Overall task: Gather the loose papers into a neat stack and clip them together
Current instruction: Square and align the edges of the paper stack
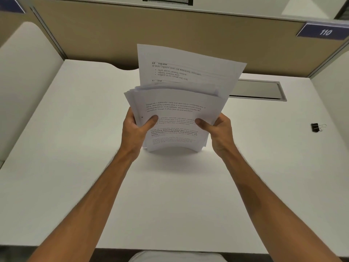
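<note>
Hands grip papers; binder clip apart

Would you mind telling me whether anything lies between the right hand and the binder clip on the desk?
Nothing visible does. The binder clip lies alone on the bare desk, to the right of the right hand. That hand and the left hand both grip the papers.

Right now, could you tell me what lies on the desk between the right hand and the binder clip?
Nothing: in the head view, only bare white desk lies between the right hand, gripping the paper stack, and the binder clip.
</note>
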